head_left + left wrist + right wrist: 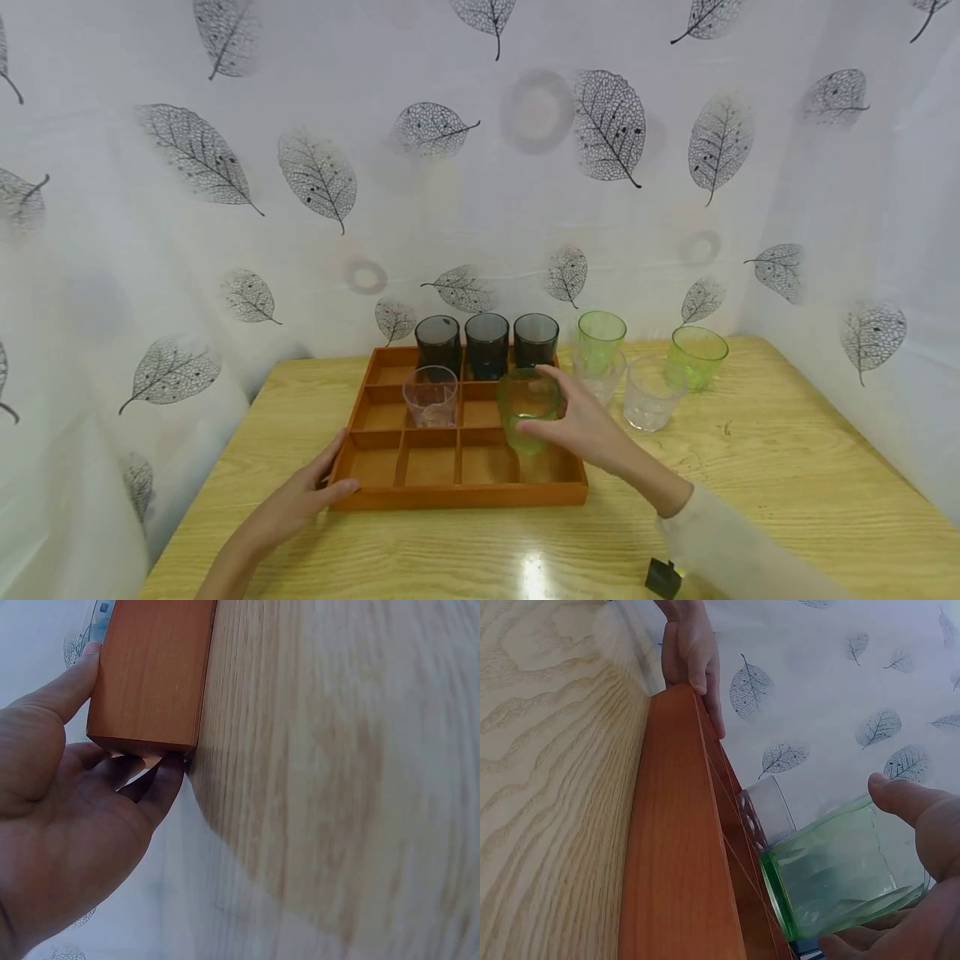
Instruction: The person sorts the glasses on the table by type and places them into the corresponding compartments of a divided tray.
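Observation:
My right hand [573, 417] grips a green glass [840, 870] between thumb and fingers, over the front right part of a divided wooden box [459, 497]. My left hand [300, 500] holds the box's front left corner, thumb along the front wall and fingers at the left side, as the left wrist view shows. Three dark glasses, one of them the middle dark glass [487, 346], stand side by side in the back row. A clear glass [431, 400] sits in the second row, left of the green one. The front row's left compartments hold nothing.
Right of the box stand a clear glass [652, 396], a green glass [697, 358] and another green glass [602, 329] that overlaps a clear one. A leaf-print curtain [480, 183] hangs behind the wooden table [780, 467]. A small black object [663, 577] shows by the right sleeve.

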Demonstrator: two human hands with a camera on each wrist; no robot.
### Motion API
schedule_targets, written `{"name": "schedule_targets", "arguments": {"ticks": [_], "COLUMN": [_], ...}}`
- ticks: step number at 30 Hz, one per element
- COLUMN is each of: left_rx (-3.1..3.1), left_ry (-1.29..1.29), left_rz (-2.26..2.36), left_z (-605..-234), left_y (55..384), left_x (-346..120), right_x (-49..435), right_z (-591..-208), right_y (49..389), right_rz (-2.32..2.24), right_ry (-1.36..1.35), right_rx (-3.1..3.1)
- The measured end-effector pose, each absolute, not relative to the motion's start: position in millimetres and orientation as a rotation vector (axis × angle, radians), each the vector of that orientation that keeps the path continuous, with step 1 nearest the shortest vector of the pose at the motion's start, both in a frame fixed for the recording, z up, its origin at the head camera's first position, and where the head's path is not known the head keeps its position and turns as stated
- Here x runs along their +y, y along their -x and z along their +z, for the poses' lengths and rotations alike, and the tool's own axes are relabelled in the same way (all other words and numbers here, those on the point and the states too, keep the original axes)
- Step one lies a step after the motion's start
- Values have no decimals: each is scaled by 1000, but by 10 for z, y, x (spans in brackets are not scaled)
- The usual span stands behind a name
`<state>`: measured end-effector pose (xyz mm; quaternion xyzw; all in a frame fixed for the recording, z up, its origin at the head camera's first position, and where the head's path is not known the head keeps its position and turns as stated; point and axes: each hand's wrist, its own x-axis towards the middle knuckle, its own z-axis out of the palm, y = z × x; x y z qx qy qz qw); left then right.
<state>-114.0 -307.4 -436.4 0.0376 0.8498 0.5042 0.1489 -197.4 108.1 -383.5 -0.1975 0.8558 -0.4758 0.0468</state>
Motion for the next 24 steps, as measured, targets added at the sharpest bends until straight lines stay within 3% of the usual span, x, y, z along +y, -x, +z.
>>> {"name": "schedule_targets", "arguments": {"ticks": [24], "left_rx": [2443], "left_ry": [-84], "left_rz": [1449], "left_z": [-4364], "left_y": [1138], "left_x": [-3055], "right_x": [602], "right_z": [-3854], "right_y": [2354], "right_rz": [-1540], "right_ry": [542], "right_rx": [2605]}}
